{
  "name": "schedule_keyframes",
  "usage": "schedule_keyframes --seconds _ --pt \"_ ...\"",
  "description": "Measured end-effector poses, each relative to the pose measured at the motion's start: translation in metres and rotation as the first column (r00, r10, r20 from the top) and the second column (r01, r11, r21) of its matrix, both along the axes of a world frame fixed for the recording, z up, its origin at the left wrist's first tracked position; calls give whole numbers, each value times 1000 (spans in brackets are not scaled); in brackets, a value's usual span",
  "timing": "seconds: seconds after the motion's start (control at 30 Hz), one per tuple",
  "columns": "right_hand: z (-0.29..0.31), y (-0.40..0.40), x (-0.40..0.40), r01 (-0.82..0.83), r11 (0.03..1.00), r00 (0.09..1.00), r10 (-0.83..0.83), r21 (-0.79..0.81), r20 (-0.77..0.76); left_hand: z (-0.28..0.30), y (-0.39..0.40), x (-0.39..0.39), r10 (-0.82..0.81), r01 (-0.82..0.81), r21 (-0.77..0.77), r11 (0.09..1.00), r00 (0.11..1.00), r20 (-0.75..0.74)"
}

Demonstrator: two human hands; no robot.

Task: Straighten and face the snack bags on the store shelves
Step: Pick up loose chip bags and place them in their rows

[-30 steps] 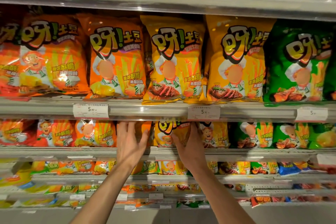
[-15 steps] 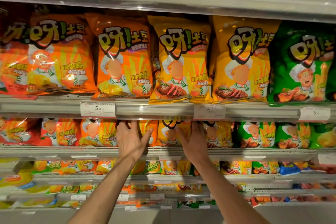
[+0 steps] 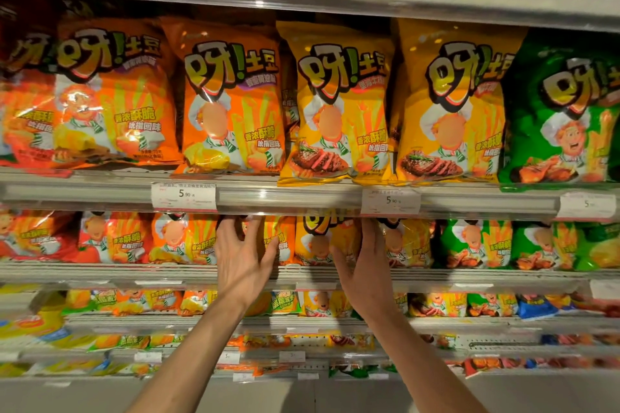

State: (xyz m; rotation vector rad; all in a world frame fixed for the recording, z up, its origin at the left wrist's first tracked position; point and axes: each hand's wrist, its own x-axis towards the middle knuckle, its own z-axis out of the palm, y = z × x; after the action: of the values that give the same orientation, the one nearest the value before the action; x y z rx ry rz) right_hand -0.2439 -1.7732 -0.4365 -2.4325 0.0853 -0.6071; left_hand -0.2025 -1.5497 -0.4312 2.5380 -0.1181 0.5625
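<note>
A store gondola fills the view, its metal shelves stacked one above another under warm light. The upper shelf rail (image 3: 302,201) carries clear price strips with white price tags (image 3: 184,195) reading 5.90. On it stand large snack bags upright and facing out: two orange bags (image 3: 231,111) at left and centre, two yellow bags (image 3: 339,107) beside them, touching edge to edge, and a green bag (image 3: 563,117) at the right. The second shelf (image 3: 100,273) below holds smaller bags of the same brand, red and orange at left, yellow in the middle, green at right. Further shelves lower down hold more small packets, too blurred to read.

Both hands reach up to the second shelf, just under the upper rail. The left hand (image 3: 243,261) has its fingers spread and gently curved, fingertips against a small orange bag (image 3: 280,238); whether it actually grips the bag cannot be told. The right hand (image 3: 365,265) lies with its fingers straight and together, pressed flat along the right side of a small yellow bag (image 3: 322,238), thumb at the bag's lower front. The small yellow bag stands between the two hands, its top tucked beneath the rail.
</note>
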Motion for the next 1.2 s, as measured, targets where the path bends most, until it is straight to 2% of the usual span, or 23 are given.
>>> schedule_keyframes --seconds 0.1,0.17,0.33,0.43,0.63,0.73,0.8,0.9,1.0,1.2 --pt "-8 8 -12 -19 986 1000 22 -167 17 -11 4 -2 -96 94 37 995 994 59" --pt "-11 12 -7 -34 978 999 29 -206 -28 -14 5 -2 -126 126 41 991 992 17" --pt "-3 7 7 -90 977 986 60 -194 -156 -3 9 2 -154 159 20 987 977 -150" --pt "0 0 6 -137 978 981 112 -156 -160 10 16 2 -177 173 -35 984 966 -188" --pt "8 1 -22 -71 992 984 87 103 -158 29 38 -23 -218 160 -291 943 959 -179" --pt "10 12 -43 -1 924 965 101 382 -241 24 57 -39 -212 64 -535 842 953 -219" --pt "6 22 -56 36 881 962 97 472 -255 19 68 -55 -206 13 -635 773 951 -232" --pt "-5 34 -71 33 872 958 112 488 -264 11 85 -80 -130 -69 -652 755 959 -252" --pt "-14 45 -78 13 840 934 185 543 -307 4 99 -103 -71 -156 -703 694 957 -282" --pt "-16 71 -65 -54 776 901 309 628 -304 -3 118 -120 27 -269 -717 643 943 -330"
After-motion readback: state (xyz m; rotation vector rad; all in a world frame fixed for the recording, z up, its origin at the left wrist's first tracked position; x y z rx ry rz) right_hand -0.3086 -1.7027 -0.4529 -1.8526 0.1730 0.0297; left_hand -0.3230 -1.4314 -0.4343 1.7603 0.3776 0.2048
